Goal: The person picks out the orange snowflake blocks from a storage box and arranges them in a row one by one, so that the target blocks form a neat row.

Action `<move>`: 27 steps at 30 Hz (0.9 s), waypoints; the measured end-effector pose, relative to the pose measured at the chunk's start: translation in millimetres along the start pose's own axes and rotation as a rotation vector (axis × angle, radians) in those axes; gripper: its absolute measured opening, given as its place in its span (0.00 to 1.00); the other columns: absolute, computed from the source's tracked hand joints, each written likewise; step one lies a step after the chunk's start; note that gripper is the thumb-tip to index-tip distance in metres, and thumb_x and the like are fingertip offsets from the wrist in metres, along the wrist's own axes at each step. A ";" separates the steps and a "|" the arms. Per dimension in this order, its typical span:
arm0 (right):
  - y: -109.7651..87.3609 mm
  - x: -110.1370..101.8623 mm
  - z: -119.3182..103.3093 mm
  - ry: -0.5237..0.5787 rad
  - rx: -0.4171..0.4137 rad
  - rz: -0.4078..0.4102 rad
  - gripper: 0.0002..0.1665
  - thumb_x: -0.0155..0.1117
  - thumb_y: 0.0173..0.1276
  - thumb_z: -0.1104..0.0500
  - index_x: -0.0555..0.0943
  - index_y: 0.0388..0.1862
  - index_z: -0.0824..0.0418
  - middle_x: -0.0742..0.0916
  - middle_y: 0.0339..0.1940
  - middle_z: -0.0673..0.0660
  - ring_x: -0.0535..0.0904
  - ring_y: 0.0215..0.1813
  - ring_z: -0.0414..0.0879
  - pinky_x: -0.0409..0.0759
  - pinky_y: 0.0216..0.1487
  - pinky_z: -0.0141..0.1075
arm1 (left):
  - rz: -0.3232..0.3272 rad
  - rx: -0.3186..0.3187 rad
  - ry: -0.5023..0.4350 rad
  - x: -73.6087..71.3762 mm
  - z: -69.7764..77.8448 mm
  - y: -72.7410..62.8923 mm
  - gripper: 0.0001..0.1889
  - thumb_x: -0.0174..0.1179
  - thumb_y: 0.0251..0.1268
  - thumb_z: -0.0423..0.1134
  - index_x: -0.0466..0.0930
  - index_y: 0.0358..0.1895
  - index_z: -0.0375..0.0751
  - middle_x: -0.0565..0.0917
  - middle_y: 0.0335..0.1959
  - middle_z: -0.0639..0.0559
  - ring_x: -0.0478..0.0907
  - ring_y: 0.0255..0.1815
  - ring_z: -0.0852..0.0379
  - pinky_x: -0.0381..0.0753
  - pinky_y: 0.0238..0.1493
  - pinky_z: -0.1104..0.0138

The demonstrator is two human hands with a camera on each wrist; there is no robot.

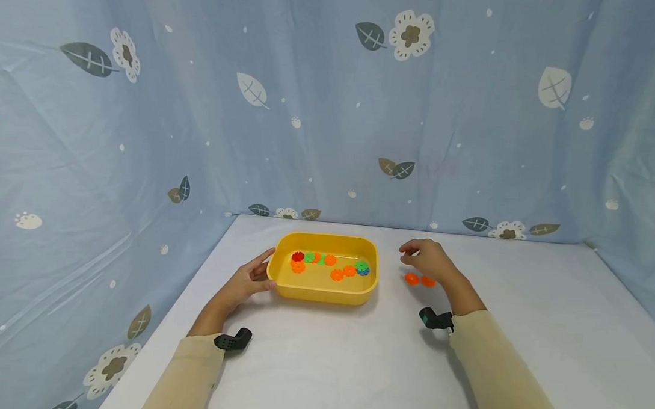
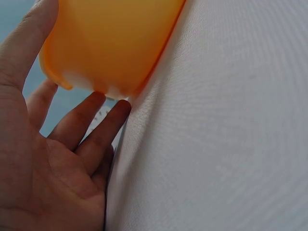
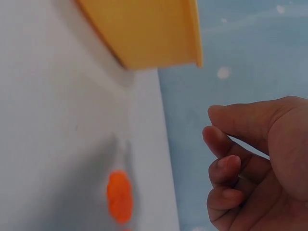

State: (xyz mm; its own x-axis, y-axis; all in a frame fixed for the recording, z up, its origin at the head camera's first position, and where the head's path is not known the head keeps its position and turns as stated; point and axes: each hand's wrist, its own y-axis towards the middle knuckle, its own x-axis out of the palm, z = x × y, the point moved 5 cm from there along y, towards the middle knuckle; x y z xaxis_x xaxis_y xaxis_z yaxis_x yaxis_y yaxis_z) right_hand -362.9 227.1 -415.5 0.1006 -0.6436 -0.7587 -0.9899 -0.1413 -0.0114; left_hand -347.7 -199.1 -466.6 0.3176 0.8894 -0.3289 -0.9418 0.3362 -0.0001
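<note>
A yellow plastic tray (image 1: 324, 296) with raised walls holds several small notched building discs in orange, green, red and blue, among them an orange disc (image 1: 337, 275). My left hand (image 1: 242, 286) is at the tray's left end, thumb along the near corner, fairly straight fingers touching the end wall (image 2: 106, 53). To the right of the tray, my right hand (image 1: 431, 261) hovers above the table, fingers loosely bent and nothing visible in them. Its thumb and index fingertips (image 3: 215, 113) are close together. Beneath that hand lie two orange discs, a left one (image 1: 411, 278) and a right one (image 1: 428, 281).
A white cloth covers the table (image 1: 333, 361). Blue patterned curtains (image 1: 331, 108) hang behind it and along the left and right sides. Each wrist wears a small black camera, the left one (image 1: 233, 339) and the right one (image 1: 435, 318).
</note>
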 end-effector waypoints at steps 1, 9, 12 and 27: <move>1.6 1.0 -4.3 0.005 -0.004 -0.002 0.17 0.63 0.69 0.58 0.82 0.54 0.63 0.83 0.45 0.57 0.76 0.46 0.54 0.79 0.47 0.44 | 0.000 -0.005 0.000 -0.1 0.2 0.1 0.44 0.68 0.62 0.38 0.52 0.78 0.59 0.65 0.72 0.42 0.64 0.70 0.43 0.58 0.69 0.47; 10.4 14.7 -36.1 0.025 -0.054 -0.014 0.16 0.63 0.69 0.58 0.83 0.53 0.60 0.83 0.45 0.55 0.76 0.45 0.53 0.81 0.46 0.42 | 0.000 -0.034 0.012 -0.5 2.2 1.1 0.44 0.68 0.61 0.36 0.52 0.78 0.54 0.64 0.72 0.40 0.63 0.71 0.42 0.60 0.68 0.48; 12.7 21.3 -46.7 0.026 -0.086 -0.011 0.14 0.64 0.69 0.58 0.84 0.52 0.59 0.84 0.44 0.55 0.77 0.44 0.52 0.81 0.44 0.41 | -0.001 -0.017 0.000 0.0 3.3 -0.7 0.44 0.68 0.62 0.36 0.52 0.78 0.58 0.64 0.72 0.41 0.63 0.70 0.43 0.61 0.68 0.49; 17.9 57.6 -96.7 0.055 -0.213 -0.107 0.15 0.65 0.67 0.60 0.84 0.51 0.63 0.83 0.37 0.52 0.77 0.38 0.47 0.80 0.40 0.36 | 0.018 0.007 -0.008 -0.2 1.4 -3.9 0.45 0.71 0.58 0.41 0.55 0.77 0.60 0.67 0.71 0.43 0.66 0.69 0.43 0.63 0.66 0.47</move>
State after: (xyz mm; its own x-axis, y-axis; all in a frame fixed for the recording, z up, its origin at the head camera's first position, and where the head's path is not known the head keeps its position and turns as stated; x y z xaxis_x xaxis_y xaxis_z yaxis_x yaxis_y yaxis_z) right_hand -365.2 114.7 -396.4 0.2149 -0.6558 -0.7237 -0.9306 -0.3622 0.0520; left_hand -343.9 -200.1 -465.2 0.3015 0.8979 -0.3208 -0.9465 0.3223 0.0125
